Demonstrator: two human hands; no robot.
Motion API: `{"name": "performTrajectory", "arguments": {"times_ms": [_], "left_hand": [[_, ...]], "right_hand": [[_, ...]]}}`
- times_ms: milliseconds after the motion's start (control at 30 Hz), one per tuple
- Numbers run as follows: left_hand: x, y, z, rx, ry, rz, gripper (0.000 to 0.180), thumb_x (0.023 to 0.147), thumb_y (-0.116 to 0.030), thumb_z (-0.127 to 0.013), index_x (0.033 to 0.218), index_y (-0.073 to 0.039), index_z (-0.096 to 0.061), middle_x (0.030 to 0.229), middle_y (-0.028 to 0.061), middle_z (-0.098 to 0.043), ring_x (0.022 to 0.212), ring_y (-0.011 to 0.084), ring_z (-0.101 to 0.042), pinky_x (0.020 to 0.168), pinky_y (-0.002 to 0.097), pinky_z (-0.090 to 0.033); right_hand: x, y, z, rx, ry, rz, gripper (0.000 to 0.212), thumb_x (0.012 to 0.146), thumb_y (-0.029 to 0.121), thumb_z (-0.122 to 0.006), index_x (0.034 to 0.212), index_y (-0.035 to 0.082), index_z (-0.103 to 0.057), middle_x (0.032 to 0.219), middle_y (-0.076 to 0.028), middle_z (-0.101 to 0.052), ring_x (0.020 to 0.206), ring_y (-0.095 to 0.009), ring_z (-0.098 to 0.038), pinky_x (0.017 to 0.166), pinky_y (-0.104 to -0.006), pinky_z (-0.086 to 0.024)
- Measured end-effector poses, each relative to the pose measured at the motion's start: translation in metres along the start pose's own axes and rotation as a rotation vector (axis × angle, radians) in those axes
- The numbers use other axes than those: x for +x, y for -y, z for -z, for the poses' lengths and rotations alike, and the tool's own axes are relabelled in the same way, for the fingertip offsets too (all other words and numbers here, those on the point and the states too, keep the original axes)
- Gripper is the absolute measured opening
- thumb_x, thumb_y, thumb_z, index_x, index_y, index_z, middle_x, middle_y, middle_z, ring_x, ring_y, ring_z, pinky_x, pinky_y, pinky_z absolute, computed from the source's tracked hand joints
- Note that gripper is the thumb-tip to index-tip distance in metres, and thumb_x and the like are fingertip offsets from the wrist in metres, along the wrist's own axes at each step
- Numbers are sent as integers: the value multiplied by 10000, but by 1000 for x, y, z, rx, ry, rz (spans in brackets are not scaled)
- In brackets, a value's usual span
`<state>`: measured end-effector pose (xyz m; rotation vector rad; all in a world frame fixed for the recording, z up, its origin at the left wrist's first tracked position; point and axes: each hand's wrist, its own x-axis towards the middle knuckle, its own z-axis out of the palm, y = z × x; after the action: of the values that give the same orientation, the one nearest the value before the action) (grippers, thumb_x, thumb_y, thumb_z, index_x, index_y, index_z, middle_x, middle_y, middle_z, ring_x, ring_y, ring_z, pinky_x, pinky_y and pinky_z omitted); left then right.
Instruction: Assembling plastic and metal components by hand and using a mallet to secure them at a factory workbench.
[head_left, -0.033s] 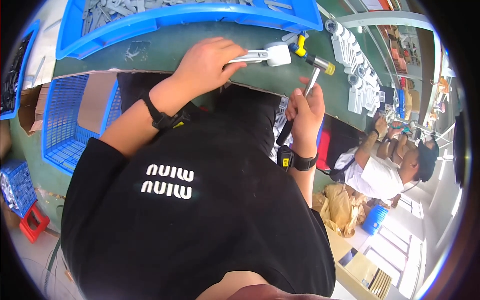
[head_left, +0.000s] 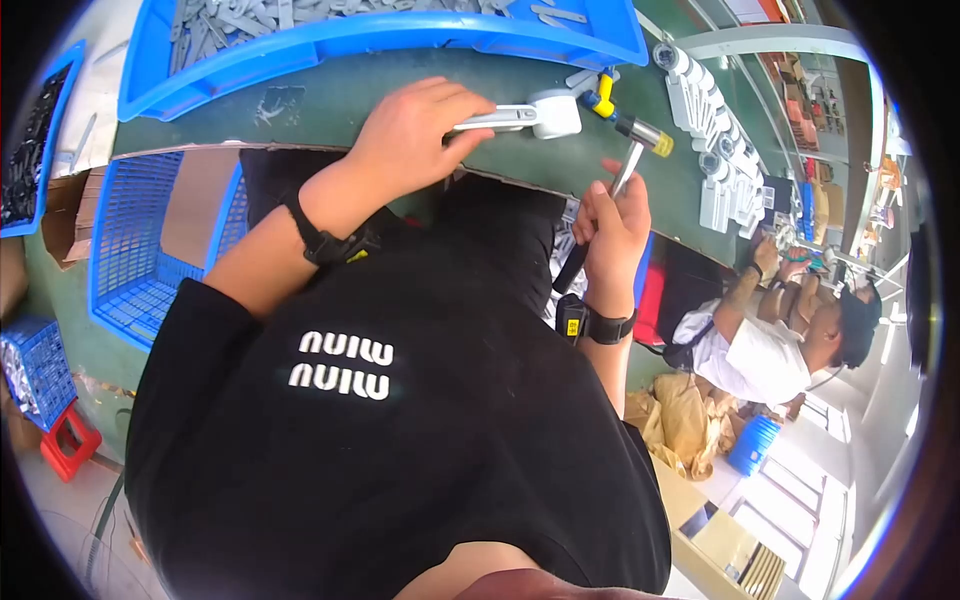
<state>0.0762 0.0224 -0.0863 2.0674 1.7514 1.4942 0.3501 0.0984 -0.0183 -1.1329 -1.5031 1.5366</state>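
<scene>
My left hand (head_left: 415, 135) is closed around the grey-white handle of a white plastic part (head_left: 557, 115) with a thick round head, which it holds low over the green bench. In my right hand (head_left: 615, 225) is a hammer (head_left: 630, 168), gripped by its shaft. Its metal head has a yellow face and stands just right of the white part, apart from it. Behind the hammer head lies a yellow-and-dark-blue piece (head_left: 602, 97) whose kind I cannot make out.
A blue tray (head_left: 330, 40) of grey flat parts sits at the far side of the bench (head_left: 330, 110). Finished-looking white parts (head_left: 715, 150) stand in a row at right. A blue basket (head_left: 150, 270) is at left. A co-worker (head_left: 765, 340) sits at right.
The whole view has shifted very slightly. Both hands keep their grips, and the white part and hammer stay in nearly the same places.
</scene>
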Motion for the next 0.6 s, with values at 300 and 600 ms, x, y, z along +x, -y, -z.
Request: {"name": "performTrajectory", "arguments": {"times_ms": [300,600], "left_hand": [[35,-55,31,-398,-305,186,758,841,-111,-942,1456,-63,-502,1058,131,-802,912,266,-757,863,375,-587],[59,-56,-14,198,203,-50,449,892,-213,-845,1308,-102,-721,1030,132,-761,968,359,-728,872,445,-585]], "right_hand": [[30,-29,11,74,-7,-77,286,1072,55,-595,1352,21,-545,728,24,-452,519,-64,-405,466,-253,-348],[37,-33,12,46,51,-160,222,1070,46,-611,1284,-7,-589,708,35,-476,481,-51,-392,429,-242,-328]]}}
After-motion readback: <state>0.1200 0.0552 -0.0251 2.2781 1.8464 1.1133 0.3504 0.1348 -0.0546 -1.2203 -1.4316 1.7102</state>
